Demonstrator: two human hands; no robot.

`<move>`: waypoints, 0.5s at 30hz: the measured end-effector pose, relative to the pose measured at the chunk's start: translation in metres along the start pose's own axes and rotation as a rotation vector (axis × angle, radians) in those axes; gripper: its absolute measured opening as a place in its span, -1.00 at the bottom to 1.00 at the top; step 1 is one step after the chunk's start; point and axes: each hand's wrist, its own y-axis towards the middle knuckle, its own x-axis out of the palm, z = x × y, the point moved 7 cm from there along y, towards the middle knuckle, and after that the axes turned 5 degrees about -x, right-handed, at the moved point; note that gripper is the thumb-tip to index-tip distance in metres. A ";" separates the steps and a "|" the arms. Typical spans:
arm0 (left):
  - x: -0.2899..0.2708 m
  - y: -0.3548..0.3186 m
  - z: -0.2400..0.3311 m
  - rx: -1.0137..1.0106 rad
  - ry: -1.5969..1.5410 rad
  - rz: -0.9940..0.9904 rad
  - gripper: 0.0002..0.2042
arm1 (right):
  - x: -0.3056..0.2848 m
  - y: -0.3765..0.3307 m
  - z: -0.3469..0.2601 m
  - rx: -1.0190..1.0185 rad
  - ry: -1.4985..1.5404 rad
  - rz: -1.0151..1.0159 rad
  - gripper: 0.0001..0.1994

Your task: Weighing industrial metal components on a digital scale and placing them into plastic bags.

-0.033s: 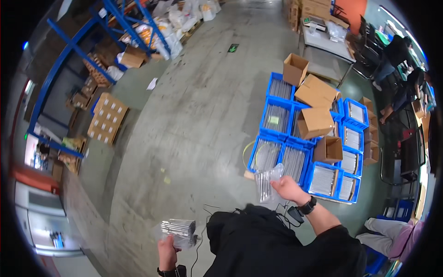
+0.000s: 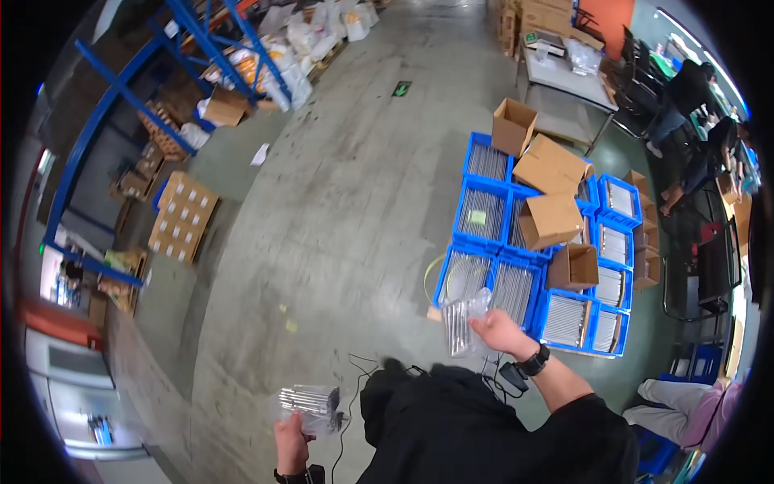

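Observation:
My left hand [image 2: 292,444] is closed on a clear plastic bag of metal rods [image 2: 310,403], held out low at the left over the floor. At the right, my right hand [image 2: 501,332] pinches the edge of another clear bag of metal rods [image 2: 462,324]. That bag hangs in front of the nearest blue crates and covers part of one. Slim grey metal rods [image 2: 512,289] fill the blue crate [image 2: 530,316] just beyond my right hand.
Blue crates stand in rows at the right, with open cardboard boxes [image 2: 573,267] on top. A grey table [image 2: 564,79] stands behind them. Two people [image 2: 689,89] are at the far right; another person [image 2: 685,411] is at lower right. Black cables [image 2: 348,403] trail beside me. Blue racking [image 2: 97,121] lines the left.
The view has shifted very slightly, and both hands keep their bags in almost the same places.

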 end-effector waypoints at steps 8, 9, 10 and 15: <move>0.098 0.341 0.227 0.423 0.873 -0.362 -0.65 | -0.008 0.284 -0.058 0.060 0.122 0.261 -0.61; 0.132 0.366 0.258 0.446 0.869 -0.401 -0.65 | -0.020 0.317 -0.065 0.001 0.157 0.299 -0.61; 0.160 0.397 0.292 0.336 0.815 -0.420 -0.67 | -0.038 0.344 -0.081 0.008 0.159 0.343 -0.61; 0.331 0.536 0.440 0.208 0.692 -0.591 -0.68 | -0.109 0.483 -0.113 0.140 0.100 0.388 -0.59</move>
